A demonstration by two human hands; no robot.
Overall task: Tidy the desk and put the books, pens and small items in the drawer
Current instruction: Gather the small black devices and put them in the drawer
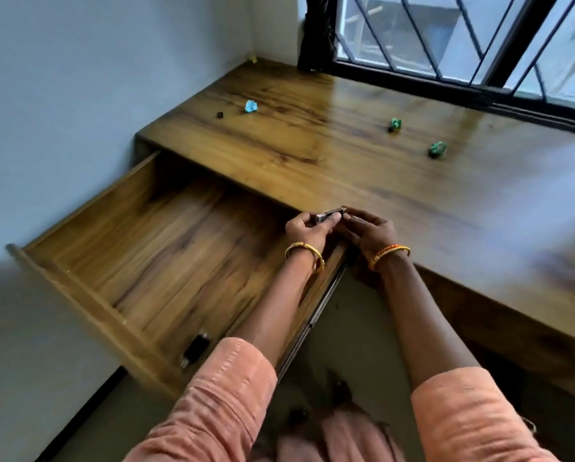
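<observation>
The wooden drawer (79,288) stands pulled wide out on the left of the desk (363,168). Both my hands meet at the drawer's back right corner, by the desk's front edge. My left hand (308,228) pinches a small silver and black metal item (329,215), perhaps a stapler or clip. My right hand (369,231) touches the item's right end with its fingertips. A small black object (197,348) lies inside the drawer near its front panel. On the desktop lie a crumpled blue scrap (251,106), a tiny black piece (219,115) and two green crumpled bits (395,124) (437,150).
A barred window (463,45) runs along the desk's far side, with a dark curtain (316,28) in its corner. A pale wall borders the desk and drawer on the left. Beneath the desk the floor and my clothing show.
</observation>
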